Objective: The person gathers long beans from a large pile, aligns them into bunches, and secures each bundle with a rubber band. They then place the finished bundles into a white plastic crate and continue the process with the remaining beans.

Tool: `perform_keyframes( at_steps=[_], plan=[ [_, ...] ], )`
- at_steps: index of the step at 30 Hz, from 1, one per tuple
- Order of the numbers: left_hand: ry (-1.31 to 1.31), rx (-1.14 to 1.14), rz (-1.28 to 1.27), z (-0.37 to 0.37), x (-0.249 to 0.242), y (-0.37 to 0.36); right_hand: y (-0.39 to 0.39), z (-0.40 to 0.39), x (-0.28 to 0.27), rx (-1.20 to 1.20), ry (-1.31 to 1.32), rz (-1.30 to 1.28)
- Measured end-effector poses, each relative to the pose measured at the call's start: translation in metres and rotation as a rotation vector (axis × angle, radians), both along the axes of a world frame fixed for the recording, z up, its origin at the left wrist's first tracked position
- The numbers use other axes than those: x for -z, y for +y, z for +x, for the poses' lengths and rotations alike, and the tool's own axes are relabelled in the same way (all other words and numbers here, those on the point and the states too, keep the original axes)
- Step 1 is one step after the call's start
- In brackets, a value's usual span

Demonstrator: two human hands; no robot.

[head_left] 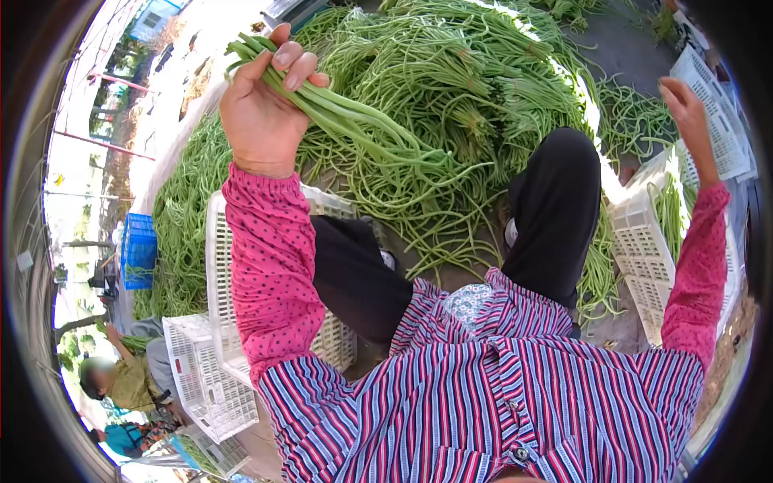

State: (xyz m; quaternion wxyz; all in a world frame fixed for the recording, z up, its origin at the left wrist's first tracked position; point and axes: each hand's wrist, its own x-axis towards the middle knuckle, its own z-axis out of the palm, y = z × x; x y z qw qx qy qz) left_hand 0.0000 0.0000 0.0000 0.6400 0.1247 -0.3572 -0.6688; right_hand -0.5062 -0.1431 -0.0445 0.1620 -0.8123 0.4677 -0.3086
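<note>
My left hand (270,105) is raised and closed round a bunch of long green beans (362,121). Their cut ends stick out above the fist, and the loose ends trail down to the right over the heap. A big heap of long beans (451,72) spreads on the ground in front of my knees. Off to the right, my right hand (688,113) is held up with its fingers stretched out and nothing visible in it. Below that hand stands a white plastic crate (644,241) with long beans (668,213) inside.
White crates (213,290) stand on my left, another (197,370) behind. A blue crate (138,249) sits beside more beans (181,233). More white crates (713,105) lie at far right. Another person (133,382) sits at lower left.
</note>
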Motion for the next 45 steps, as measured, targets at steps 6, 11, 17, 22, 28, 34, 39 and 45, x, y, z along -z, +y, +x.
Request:
perform_keyframes(
  at_steps=[6, 11, 17, 22, 28, 34, 39, 45],
  plan=[
    [-0.133, 0.283, -0.14, -0.044, -0.029, 0.001, 0.067, 0.186, -0.025, -0.546, -0.122, 0.1],
    [-0.147, 0.231, -0.111, -0.063, -0.012, 0.003, 0.096, 0.278, -0.016, -1.038, -0.431, 0.503],
    [-0.157, -0.027, 0.041, -0.049, 0.022, 0.007, 0.104, 0.302, 0.027, -1.01, -0.646, 0.884],
    [-0.452, -0.285, 0.122, -0.047, 0.062, 0.016, 0.107, 0.31, 0.052, -0.861, -0.709, 0.908],
    [-0.483, -0.398, 0.447, -0.055, 0.085, 0.027, 0.129, 0.326, 0.096, -0.758, -0.692, 0.994],
    [-0.027, -0.619, 0.827, 0.021, 0.174, -0.007, 0.158, 0.331, 0.186, -0.602, -0.638, 1.33],
    [0.007, -0.944, 1.229, 0.041, 0.287, -0.013, 0.187, 0.316, 0.287, -0.471, -0.355, 1.432],
    [-0.426, -0.879, 1.352, 0.055, 0.359, 0.024, 0.213, 0.279, 0.32, -0.651, 0.479, 1.067]
  ],
)
